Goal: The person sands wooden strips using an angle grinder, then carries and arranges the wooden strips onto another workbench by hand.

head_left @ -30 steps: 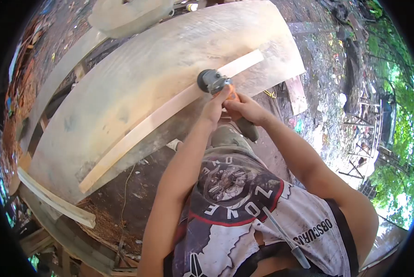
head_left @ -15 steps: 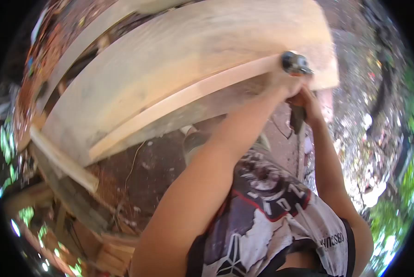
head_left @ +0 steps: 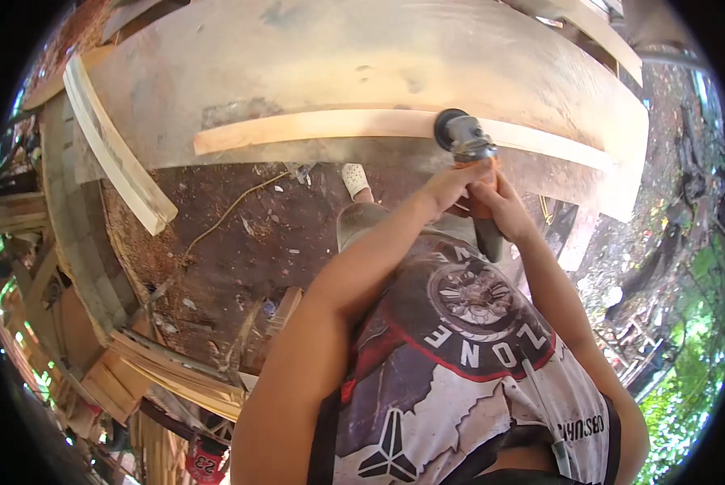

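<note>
The grinder (head_left: 474, 149) was over a long, thin strip of wood (head_left: 322, 125), a bit right of its middle. Its round black disc (head_left: 445, 129) was at the front, and its dark back end (head_left: 488, 236) pointed at the person's belly. From up above, I could not tell if the disc was touching the wood.

The left hand (head_left: 453, 184) was wrapped around the orange part of the grinder, close to the metal head. The right hand (head_left: 505, 208) held the same tool from the other side, a little farther back. The two hands were right next to each other. The left arm (head_left: 354, 275) reached up and across on a slant, and the right arm (head_left: 569, 299) leaned in toward it.

The strip lay flat along the near side of a big, pale surface (head_left: 290, 69). On the left, a bent piece of wood (head_left: 113, 145) stuck out past the corner. Below the near edge, a light shoe with holes (head_left: 354, 179) was on the dirt ground (head_left: 257, 234), and a thin cord (head_left: 233, 217) lay to the left of it.
</note>
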Action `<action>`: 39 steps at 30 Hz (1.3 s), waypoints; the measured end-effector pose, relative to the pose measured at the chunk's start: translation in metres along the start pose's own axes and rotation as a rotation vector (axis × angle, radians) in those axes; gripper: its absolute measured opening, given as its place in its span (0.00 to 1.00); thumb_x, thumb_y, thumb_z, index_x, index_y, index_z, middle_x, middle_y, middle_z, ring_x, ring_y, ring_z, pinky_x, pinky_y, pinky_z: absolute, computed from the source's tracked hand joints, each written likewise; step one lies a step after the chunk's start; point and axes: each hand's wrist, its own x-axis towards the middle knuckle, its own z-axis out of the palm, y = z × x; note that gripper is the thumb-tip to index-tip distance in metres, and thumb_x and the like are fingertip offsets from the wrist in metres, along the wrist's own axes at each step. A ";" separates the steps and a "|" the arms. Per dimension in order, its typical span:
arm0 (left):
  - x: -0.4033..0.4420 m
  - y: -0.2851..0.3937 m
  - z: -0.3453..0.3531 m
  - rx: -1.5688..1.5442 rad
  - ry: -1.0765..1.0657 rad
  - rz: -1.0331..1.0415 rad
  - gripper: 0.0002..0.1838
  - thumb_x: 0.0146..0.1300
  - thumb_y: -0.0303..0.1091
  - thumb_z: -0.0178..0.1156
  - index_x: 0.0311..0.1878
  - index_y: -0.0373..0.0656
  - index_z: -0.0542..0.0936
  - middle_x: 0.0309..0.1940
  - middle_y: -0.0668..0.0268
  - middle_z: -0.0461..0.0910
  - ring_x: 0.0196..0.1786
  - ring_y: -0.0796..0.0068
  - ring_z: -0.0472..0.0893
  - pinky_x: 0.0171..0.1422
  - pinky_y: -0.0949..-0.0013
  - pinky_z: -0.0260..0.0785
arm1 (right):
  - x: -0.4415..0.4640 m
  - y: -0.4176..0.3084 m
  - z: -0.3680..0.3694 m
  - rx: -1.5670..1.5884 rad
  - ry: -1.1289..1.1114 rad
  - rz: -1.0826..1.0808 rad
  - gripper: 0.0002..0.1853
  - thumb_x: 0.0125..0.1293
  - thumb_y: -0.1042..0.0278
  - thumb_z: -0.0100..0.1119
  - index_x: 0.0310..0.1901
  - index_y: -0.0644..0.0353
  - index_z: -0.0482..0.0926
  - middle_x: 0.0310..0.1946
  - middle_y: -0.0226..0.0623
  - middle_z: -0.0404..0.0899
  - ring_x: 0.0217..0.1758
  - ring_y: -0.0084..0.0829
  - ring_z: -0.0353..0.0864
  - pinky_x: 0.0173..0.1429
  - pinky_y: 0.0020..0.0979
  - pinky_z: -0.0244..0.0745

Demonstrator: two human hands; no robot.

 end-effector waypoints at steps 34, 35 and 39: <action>-0.077 0.016 -0.033 0.032 0.635 0.418 0.31 0.51 0.63 0.72 0.41 0.42 0.88 0.40 0.55 0.86 0.36 0.68 0.84 0.43 0.64 0.77 | 0.076 0.009 0.038 -0.377 -0.263 -0.026 0.26 0.73 0.49 0.60 0.63 0.58 0.72 0.44 0.31 0.76 0.40 0.24 0.77 0.38 0.28 0.77; -0.078 0.018 -0.015 0.062 0.686 0.379 0.32 0.49 0.65 0.72 0.41 0.42 0.88 0.39 0.55 0.86 0.35 0.67 0.84 0.42 0.64 0.77 | 0.075 0.011 0.021 -0.383 -0.285 -0.027 0.26 0.73 0.49 0.60 0.63 0.58 0.72 0.44 0.31 0.76 0.40 0.24 0.77 0.38 0.28 0.77; -0.039 0.021 0.024 0.124 0.625 0.224 0.31 0.48 0.64 0.73 0.36 0.40 0.87 0.38 0.55 0.85 0.36 0.56 0.85 0.35 0.49 0.77 | 0.065 0.017 -0.041 -0.271 -0.189 0.052 0.25 0.74 0.47 0.58 0.62 0.56 0.70 0.39 0.30 0.74 0.37 0.25 0.77 0.34 0.29 0.76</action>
